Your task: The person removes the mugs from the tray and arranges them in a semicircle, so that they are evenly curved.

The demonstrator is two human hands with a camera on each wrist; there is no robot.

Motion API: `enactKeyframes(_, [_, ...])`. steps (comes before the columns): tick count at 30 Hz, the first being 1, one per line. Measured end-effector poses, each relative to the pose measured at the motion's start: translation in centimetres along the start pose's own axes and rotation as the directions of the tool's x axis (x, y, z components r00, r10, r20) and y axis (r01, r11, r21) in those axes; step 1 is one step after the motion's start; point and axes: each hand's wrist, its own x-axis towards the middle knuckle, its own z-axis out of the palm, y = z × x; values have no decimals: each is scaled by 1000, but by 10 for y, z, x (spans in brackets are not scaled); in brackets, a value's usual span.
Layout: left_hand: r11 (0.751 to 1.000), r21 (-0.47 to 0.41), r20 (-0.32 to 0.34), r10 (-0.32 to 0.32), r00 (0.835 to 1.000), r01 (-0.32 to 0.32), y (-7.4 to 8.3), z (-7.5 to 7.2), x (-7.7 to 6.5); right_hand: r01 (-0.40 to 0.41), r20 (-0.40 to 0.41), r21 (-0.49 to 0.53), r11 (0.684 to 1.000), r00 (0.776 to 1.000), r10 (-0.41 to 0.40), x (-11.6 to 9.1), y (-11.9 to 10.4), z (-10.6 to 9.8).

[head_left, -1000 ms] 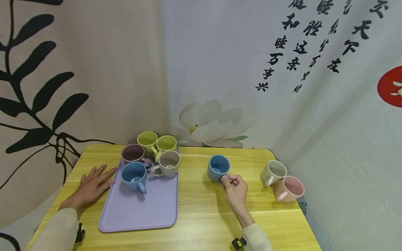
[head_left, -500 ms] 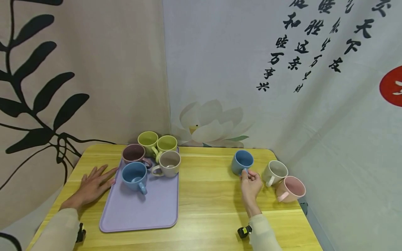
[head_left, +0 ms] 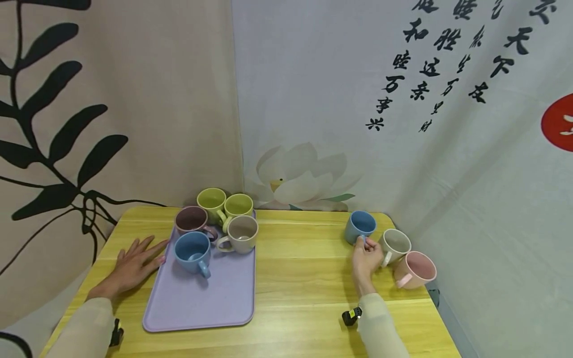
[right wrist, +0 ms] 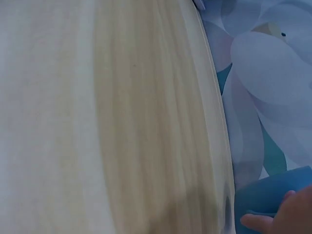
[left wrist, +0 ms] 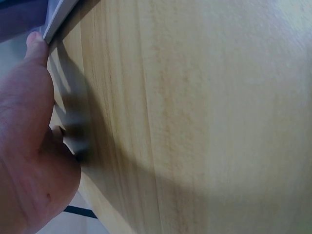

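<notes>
At the table's back right, my right hand point(head_left: 368, 258) pinches the handle of a blue mug point(head_left: 360, 226). That mug stands just left of a pale grey-white mug point(head_left: 396, 243), with a pink mug point(head_left: 416, 271) in front of it. In the right wrist view, fingertips overlap the blue mug point(right wrist: 265, 195) at the lower right corner. My left hand point(head_left: 132, 266) lies with spread fingers at the left edge of a lavender tray point(head_left: 197, 308). In the left wrist view, the left hand's thumb point(left wrist: 36, 46) meets the tray's rim.
On the tray's far half stand a second blue mug point(head_left: 192, 251), a purple mug point(head_left: 190, 221), a beige mug point(head_left: 241, 233) and two yellow-green mugs point(head_left: 211, 201). The wooden table point(head_left: 300, 288) ends at printed cloth hangings point(head_left: 313, 99) behind.
My right hand has carried the blue mug rightward and slightly back, from the table's middle to beside the pale grey-white mug. The left hand and the tray have stayed in place.
</notes>
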Motion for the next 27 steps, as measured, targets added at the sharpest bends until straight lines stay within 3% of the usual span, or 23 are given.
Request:
enactKeyframes(11, [1000, 21, -9, 11, 1000, -11, 4, -2, -1, -10, -75, -99, 995, 997, 2, 11, 6, -1])
enactKeyframes(27, [1000, 26, 2, -5, 1000, 5, 3, -2, 0, -34, -131, -133, 991, 991, 16, 11, 8, -2])
